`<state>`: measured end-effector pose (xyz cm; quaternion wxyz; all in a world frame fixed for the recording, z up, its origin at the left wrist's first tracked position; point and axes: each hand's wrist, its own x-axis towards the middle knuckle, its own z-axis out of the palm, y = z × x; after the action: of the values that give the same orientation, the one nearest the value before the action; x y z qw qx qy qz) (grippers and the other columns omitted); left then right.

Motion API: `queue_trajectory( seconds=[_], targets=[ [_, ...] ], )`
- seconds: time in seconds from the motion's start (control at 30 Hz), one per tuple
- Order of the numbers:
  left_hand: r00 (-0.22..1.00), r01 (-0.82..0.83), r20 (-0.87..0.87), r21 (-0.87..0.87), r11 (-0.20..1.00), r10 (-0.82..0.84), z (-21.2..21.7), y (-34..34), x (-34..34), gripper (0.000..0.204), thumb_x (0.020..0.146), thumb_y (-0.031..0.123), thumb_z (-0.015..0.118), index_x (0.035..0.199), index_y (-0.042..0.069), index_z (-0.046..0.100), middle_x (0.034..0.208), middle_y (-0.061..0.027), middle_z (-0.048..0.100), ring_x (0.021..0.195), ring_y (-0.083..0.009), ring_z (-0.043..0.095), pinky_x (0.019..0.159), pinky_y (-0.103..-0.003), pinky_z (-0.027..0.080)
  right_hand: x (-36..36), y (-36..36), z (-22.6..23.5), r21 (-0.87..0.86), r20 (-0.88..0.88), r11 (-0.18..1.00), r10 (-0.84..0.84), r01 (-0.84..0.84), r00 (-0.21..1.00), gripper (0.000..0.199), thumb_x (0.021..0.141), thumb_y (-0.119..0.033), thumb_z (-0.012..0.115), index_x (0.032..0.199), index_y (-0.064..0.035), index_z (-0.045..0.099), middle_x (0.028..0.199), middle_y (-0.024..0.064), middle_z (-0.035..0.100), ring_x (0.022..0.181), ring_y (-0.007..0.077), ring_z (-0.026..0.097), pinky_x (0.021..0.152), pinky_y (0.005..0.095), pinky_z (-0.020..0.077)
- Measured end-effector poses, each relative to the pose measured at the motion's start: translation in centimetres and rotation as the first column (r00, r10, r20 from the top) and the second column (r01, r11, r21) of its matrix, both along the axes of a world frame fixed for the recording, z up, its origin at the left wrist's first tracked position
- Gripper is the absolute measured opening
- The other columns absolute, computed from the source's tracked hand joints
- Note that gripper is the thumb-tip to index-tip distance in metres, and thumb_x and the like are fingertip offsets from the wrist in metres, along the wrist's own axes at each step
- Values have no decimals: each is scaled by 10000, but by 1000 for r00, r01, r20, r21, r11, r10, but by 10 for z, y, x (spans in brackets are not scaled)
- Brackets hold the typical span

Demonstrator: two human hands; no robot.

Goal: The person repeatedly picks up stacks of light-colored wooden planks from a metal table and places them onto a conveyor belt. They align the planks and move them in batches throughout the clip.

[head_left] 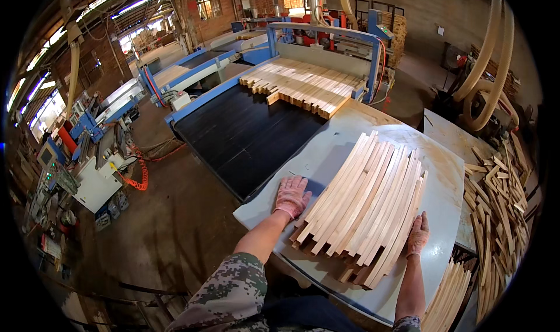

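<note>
A stack of long pale wooden strips (367, 198) lies in front of me on a grey-white worktable (443, 174), its strips side by side with uneven ends. My left hand (293, 198), in a pinkish knit glove, rests on the tabletop just left of the stack, fingers stretched out and holding nothing. On the other side, my right hand (417, 236), in a similar glove, is at the stack's right edge with its fingers extended upward along the outermost strip. Whether that palm presses on the wood is hard to make out.
Beyond the table, a black conveyor belt (245, 139) carries a row of wooden strips (309, 81) beneath a blue machine frame (326, 31). Loose wood pieces (496, 203) are heaped at the right; more strips (449, 297) sit below the table's right edge. Machinery (93, 180) stands at the left.
</note>
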<state>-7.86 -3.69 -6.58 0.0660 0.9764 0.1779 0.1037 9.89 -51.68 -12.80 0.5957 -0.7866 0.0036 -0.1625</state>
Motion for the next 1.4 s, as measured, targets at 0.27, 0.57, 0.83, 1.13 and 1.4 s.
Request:
queue_trajectory(
  seconds=[0.27,0.57,0.83,1.13,1.4],
  targets=[
    [999,-16,-29,-28,999,15,6,-2,0,658,1053,477,534,1590,98,493,1679,-147,436,1584,-343,339,1333,-525,171,-8,3,15,-82,-53,997,5,-10,999,530,1109,-263,612,1535,46,556,1490,215,655,1315,254,654,1118,342,501],
    [999,-24,-27,-7,1000,24,0,2,2,651,1060,491,522,1588,112,500,1681,-140,438,1585,-338,339,1335,-506,173,-8,8,10,-22,-67,1000,11,-12,998,533,1109,-251,617,1544,49,544,1504,208,646,1325,252,640,1132,341,486],
    [999,-31,-37,-15,999,30,-1,4,0,648,1063,486,519,1592,111,496,1688,-141,430,1588,-338,337,1335,-503,172,-13,12,22,-104,-105,995,0,-11,994,547,1106,-265,619,1554,39,539,1515,207,637,1329,238,626,1127,349,488],
    [1000,-21,-7,-12,1000,21,4,-1,3,626,1047,481,551,1548,105,526,1654,-144,459,1571,-339,353,1318,-505,200,-7,5,10,50,-103,999,-2,7,995,551,1104,-275,606,1557,31,541,1520,200,636,1331,248,632,1128,336,488],
    [999,-40,-37,-29,999,39,2,2,1,638,1054,490,544,1572,118,517,1692,-144,426,1591,-343,331,1328,-500,183,-11,11,17,-66,-93,998,-5,-1,996,561,1100,-287,593,1550,43,542,1526,195,634,1376,272,618,1155,346,469]
  ],
)
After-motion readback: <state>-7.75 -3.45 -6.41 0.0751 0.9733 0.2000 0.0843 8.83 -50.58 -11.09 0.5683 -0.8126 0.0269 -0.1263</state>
